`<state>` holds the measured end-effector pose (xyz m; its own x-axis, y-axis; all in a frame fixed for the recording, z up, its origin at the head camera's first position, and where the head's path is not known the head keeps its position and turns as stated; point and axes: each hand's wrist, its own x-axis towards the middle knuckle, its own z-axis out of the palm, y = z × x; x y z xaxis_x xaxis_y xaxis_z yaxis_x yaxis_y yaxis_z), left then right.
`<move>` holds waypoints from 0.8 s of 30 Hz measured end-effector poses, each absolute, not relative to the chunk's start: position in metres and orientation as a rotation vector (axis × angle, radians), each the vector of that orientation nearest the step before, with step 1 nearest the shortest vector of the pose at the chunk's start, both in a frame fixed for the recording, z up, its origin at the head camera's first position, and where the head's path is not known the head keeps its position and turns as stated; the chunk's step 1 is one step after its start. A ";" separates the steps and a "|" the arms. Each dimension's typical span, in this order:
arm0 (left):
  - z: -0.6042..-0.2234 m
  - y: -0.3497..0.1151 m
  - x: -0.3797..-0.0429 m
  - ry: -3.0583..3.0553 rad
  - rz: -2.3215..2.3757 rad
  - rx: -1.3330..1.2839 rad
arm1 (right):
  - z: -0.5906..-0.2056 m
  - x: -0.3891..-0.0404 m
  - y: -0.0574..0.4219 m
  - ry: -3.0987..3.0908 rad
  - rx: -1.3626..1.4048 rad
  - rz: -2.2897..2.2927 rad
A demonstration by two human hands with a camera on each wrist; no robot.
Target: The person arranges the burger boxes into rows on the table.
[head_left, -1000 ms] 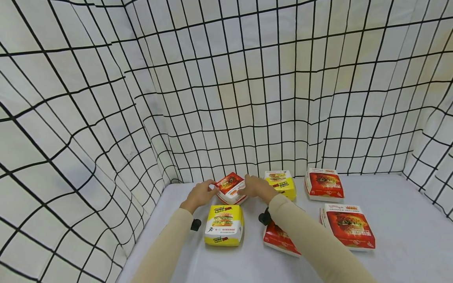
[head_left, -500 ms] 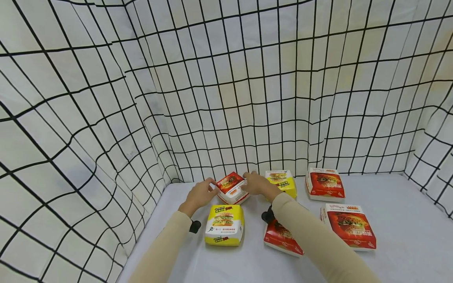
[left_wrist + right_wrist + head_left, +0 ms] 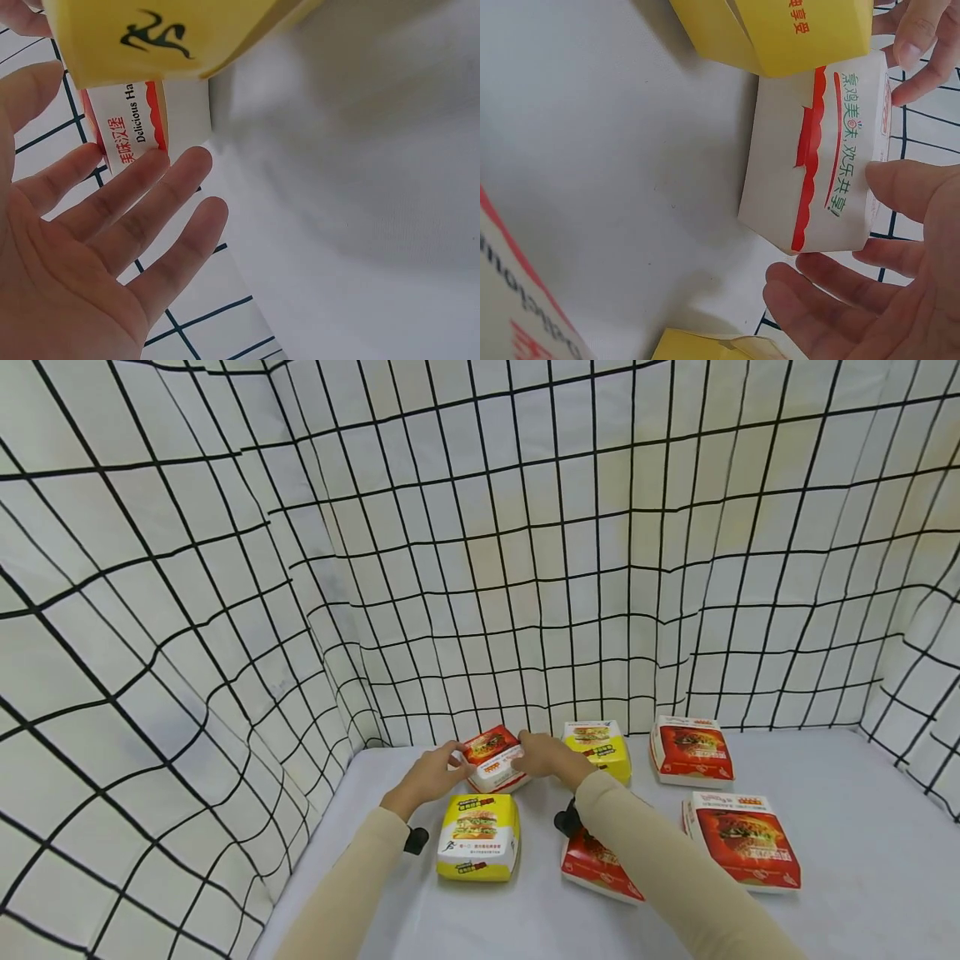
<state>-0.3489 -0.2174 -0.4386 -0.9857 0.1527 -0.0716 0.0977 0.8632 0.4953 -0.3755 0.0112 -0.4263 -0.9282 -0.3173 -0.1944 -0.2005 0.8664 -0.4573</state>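
Note:
A red-and-white hamburger box point(image 3: 491, 758) sits turned at an angle near the back netting, between my two hands. My left hand point(image 3: 429, 778) is at its left side, fingers extended and spread, with fingertips against the side in the left wrist view. At the right corner, my right hand point(image 3: 551, 758) holds the box, its thumb point(image 3: 904, 187) on the upper edge and fingers against the neighbouring side. Just in front stands a yellow hamburger box point(image 3: 478, 837), untouched. Another yellow box point(image 3: 600, 752) lies close behind my right hand.
Black netting point(image 3: 495, 568) over white sheeting encloses the back and sides of the white table point(image 3: 862, 827). A red box point(image 3: 600, 864) lies partly under my right forearm. Two more red boxes, a rear one point(image 3: 692, 752) and a nearer one point(image 3: 742, 842), are to the right.
My left hand has moved slightly right, its thumb closer over the box's front. The right fingers have lowered from above the box to its corner. The box stays nearly in place.

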 end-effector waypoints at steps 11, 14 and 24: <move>-0.440 -0.216 -0.351 2.896 0.732 0.229 | -0.425 -0.374 0.013 2.769 -0.384 -0.609; -0.440 -0.217 -0.351 2.881 0.720 0.252 | -0.424 -0.374 0.015 2.769 -0.396 -0.612; -0.443 -0.220 -0.355 2.827 0.759 0.286 | -0.425 -0.372 0.014 2.788 -0.362 -0.578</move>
